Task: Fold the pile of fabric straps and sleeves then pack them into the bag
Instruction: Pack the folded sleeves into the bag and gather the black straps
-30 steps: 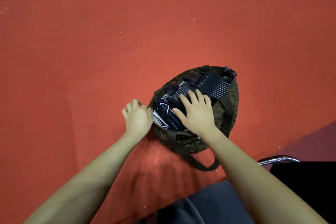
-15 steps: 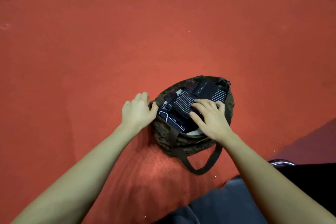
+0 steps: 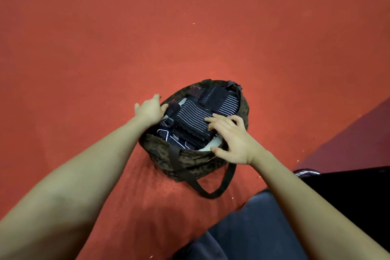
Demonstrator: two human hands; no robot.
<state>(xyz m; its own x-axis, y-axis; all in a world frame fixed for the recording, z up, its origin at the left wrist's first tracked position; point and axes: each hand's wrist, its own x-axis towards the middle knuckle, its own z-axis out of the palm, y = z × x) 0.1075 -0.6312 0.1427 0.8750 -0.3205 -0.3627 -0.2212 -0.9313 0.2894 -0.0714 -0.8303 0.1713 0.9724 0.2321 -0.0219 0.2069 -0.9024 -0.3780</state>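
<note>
While the left hand [image 3: 150,110] still grips the bag [image 3: 190,162] rim, the right hand [image 3: 231,140] has slid toward the lower right, fingers spread on the folded straps [image 3: 190,121].

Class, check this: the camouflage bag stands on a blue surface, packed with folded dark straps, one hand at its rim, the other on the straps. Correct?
Not quite. The head view shows the bag on a red surface, not blue. The rest holds: left hand at the rim, right hand on the folded straps.

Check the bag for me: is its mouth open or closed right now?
Open. The bag gapes wide, folded striped straps showing inside; the left hand holds its rim, the right hand rests on the straps.
</note>
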